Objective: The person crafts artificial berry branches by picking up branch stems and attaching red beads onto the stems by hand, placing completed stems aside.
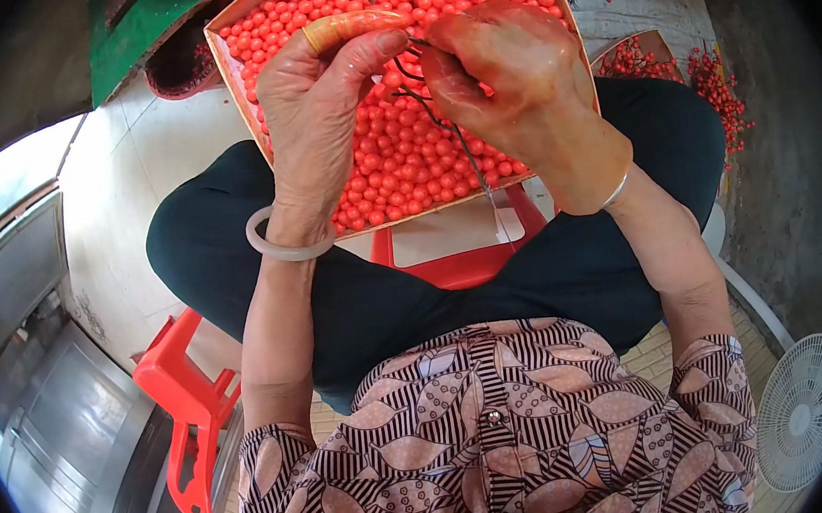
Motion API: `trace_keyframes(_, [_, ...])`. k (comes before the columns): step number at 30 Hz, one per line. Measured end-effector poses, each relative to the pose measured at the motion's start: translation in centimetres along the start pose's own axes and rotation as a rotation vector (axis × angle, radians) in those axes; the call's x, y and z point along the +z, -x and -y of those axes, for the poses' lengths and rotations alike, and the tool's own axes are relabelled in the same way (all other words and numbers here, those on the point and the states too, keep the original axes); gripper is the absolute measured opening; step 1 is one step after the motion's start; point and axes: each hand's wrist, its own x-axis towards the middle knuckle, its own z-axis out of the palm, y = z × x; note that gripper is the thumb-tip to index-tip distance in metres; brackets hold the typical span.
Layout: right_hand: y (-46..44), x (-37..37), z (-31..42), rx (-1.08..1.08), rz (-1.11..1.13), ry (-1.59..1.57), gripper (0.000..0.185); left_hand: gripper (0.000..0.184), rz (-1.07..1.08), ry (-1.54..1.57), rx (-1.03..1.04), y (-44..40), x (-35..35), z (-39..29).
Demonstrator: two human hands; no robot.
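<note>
In the head view, the left hand (311,119), a smooth yellow sheath (342,31) on one finger, pinches a thin, dark, crooked twig (457,132) near its upper end. The right hand (513,81), in a translucent rubbery glove (586,158), curls just beside; its grip cannot be told. The twig hangs over glossy round berries (412,159) filling a shallow box (231,82).

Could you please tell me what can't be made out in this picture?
All in the head view:
Any contact between the gloved right hand and the dark stem: covered by the glove.
The left hand's lower fingers: folded out of sight beneath it.
The box's floor: buried under small red balls.
The box's far edge: cut off by the picture's top.
</note>
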Motion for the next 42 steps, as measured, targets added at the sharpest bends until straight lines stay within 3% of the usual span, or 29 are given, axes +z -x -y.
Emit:
trace_keyframes(16, [0.1, -0.1, 0.0, -0.073, 0.033, 0.037, 0.020, 0.011, -0.001, -0.042, -0.074, 0.1, 0.2, 0.6])
trace_keyframes(18, [0.3, 0.4, -0.1, -0.113, -0.030, 0.048, 0.018, 0.009, 0.013, -0.021, -0.038, 0.1, 0.5, 0.7])
trace_keyframes(19, [0.6, 0.2, 0.7, 0.007, 0.010, 0.035, 0.020, 0.009, 0.017, -0.030, -0.029, 0.0, 0.5, 0.8])
trace_keyframes(23, [0.0, 0.3, 0.3, -0.125, -0.044, 0.064, 0.018, 0.009, 0.045, -0.121, -0.007, 0.0, 0.3, 0.8])
trace_keyframes(28, [-0.1, 0.1, 0.7, -0.078, -0.013, 0.101, 0.022, 0.011, 0.042, -0.165, 0.042, -0.2, -0.1, 1.2])
trace_keyframes(32, [-1.1, -0.2, 1.6, 0.419, -0.002, -0.243, 0.031, 0.009, -0.091, 0.093, 0.034, -0.5, -0.3, 0.7])
trace_keyframes(33, [-1.0, 0.0, 1.0, 0.366, -0.045, -0.253, 0.038, 0.009, -0.134, 0.121, 0.039, -0.5, -0.3, 0.6])
trace_keyframes(36, [-0.7, -0.6, 1.1, 0.624, 0.094, -0.308, 0.038, 0.010, -0.219, 0.131, 0.071, -0.7, -0.5, 0.6])
trace_keyframes(40, [-0.7, -0.5, 1.4, 1.080, 0.309, -0.832, 0.018, 0.011, -0.209, 0.087, 0.062, -0.9, -0.8, 0.7])
trace_keyframes(42, [-0.8, -0.5, 0.9, 1.056, 0.305, -0.899, 0.017, 0.015, -0.156, 0.117, 0.027, -0.8, -0.9, 0.5])
